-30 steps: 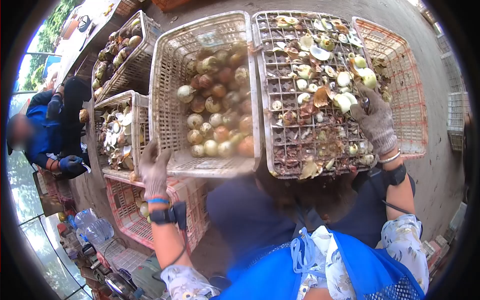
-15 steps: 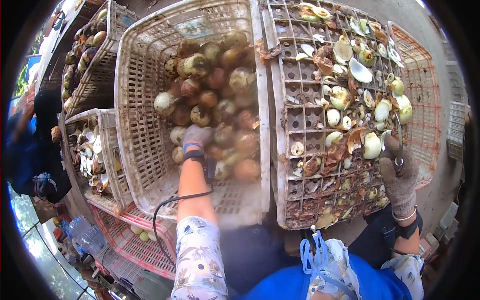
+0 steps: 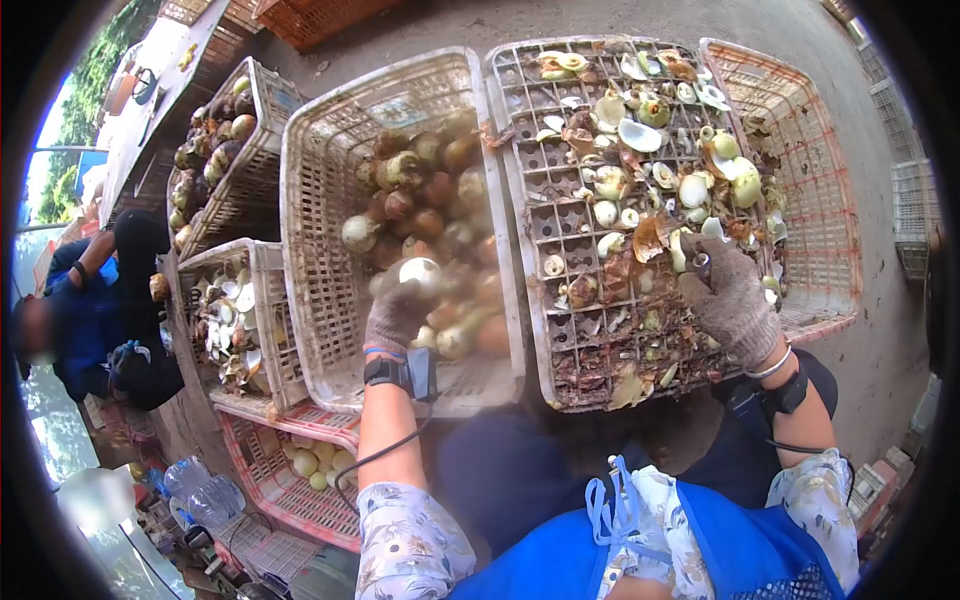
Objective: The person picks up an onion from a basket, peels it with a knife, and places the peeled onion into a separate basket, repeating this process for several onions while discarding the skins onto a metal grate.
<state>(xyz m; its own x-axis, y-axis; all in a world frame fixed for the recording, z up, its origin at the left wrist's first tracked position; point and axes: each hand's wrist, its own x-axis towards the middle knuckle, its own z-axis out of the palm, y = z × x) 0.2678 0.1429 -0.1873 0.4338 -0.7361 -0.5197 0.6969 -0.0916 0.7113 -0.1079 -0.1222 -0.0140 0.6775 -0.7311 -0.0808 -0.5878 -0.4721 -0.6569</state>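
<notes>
My left hand (image 3: 398, 310), in a knit glove, is closed around an onion (image 3: 421, 272) with a pale, white top. It is over the near part of a white plastic crate (image 3: 330, 330) of brown-skinned onions (image 3: 405, 170). My right hand (image 3: 738, 305), also gloved, is closed above the upturned grid-bottomed crate (image 3: 548, 345). It grips a metal tool (image 3: 702, 264), mostly hidden by the fingers. Peeled skins and cut onion pieces (image 3: 640, 135) lie around it on the grid.
At left stand a crate of dark onions (image 3: 255, 150) and a crate of onion scraps (image 3: 268, 270). Below them a red crate (image 3: 260, 470) holds peeled onions (image 3: 318, 460). A reddish crate (image 3: 820, 200) leans at right. Another person (image 3: 95, 330) sits at far left.
My left hand has lifted out of the onion pile with an onion in it. The right hand has moved left across the grid with the metal tool. The head view has shifted.
</notes>
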